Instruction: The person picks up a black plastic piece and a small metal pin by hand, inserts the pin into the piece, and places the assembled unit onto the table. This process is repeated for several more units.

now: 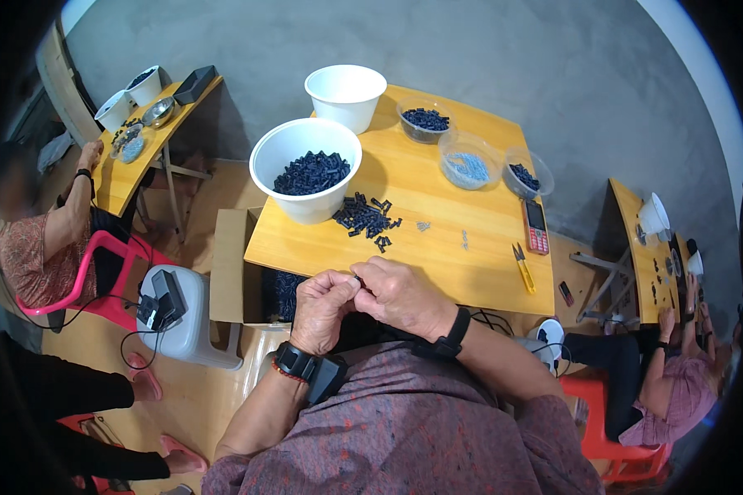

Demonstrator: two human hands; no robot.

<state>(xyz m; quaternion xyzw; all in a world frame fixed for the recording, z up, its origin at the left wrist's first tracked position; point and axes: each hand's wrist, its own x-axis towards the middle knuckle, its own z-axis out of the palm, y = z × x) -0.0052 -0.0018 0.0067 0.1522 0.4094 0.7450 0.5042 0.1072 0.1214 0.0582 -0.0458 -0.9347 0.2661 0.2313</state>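
We hold a small dark piece [361, 282] pinched between the fingertips of our left hand [325, 304] and right hand [400, 297], near the table [479, 276]; we cannot tell its long axis. Loose black parts [366, 217] lie straight beyond, about equally near both.

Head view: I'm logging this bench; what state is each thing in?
Left hand, pinching dark piece
Right hand, curled beside it, grip unclear
Front white tub, open, partly filled
Rear white tub, open
Left clear bowl, uncovered
Middle clear bowl, uncovered
Right clear bowl, uncovered
Cardboard box, flap open
Yellow snips, lying flat
Red phone, face up
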